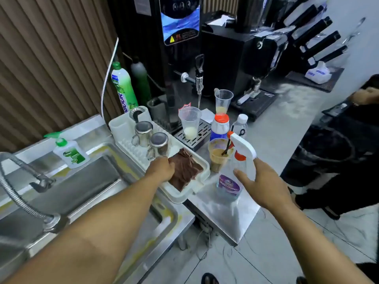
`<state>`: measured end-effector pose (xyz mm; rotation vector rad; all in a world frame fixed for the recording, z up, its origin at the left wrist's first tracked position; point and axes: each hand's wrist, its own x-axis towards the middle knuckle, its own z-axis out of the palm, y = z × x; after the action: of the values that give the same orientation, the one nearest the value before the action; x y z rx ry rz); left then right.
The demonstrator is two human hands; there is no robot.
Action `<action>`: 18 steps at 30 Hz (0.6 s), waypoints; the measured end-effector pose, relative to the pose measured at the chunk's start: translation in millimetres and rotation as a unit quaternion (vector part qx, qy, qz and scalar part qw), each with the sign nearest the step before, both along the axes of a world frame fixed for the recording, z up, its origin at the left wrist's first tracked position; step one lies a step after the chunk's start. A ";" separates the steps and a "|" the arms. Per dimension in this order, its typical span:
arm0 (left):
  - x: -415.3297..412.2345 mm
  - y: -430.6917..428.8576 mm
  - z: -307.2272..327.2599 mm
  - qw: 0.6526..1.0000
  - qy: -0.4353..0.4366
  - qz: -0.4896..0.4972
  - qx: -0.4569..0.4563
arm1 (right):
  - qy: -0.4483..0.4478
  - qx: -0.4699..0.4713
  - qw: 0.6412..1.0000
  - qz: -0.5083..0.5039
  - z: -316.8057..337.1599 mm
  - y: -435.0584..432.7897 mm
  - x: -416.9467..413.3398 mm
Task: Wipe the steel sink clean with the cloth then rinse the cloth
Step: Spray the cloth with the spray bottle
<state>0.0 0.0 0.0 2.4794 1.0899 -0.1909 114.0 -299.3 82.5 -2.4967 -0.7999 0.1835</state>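
The left hand [162,169] grips cloth [186,171] — right hand [262,183] holds spray bottle [227,185].

Two steel mugs [143,131] stand in a white rack [127,147], a spray bottle [227,186] just beside it on the counter [225,220].

Place: you're at a café drinks counter | proof: hot-water dispenser [180,27], coffee grinder [235,64], plastic cups [189,121] holding drink dregs, drip tray [196,138], steel sink [82,181] alongside.
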 end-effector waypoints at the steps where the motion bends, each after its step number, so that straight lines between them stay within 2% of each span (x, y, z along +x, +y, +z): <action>1: 4.5 1.0 -3.1 1.000 0.005 0.013 0.007 | 0.037 0.048 0.998 -0.003 0.1 3.2 6.8; 4: 13.5 -1.7 -10.0 0.998 0.033 0.045 0.009 | 0.156 0.152 0.976 0.017 -0.9 10.1 18.5; 7: 23.8 -3.5 -14.5 0.995 0.059 0.072 0.029 | 0.226 0.230 0.946 0.046 -5.2 19.9 29.2; 10: 30.3 2.0 -17.1 0.994 0.061 0.094 0.003 | 0.254 0.276 0.925 0.060 -1.6 27.5 36.2; 18: 33.6 4.1 -0.3 0.986 -0.065 0.061 -0.139 | 0.280 0.299 0.903 0.128 -1.2 39.1 43.4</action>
<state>33.6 4.1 -0.3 2.1411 1.0769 -0.1309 157.4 -260.2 81.2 -1.6324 -0.7774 0.6146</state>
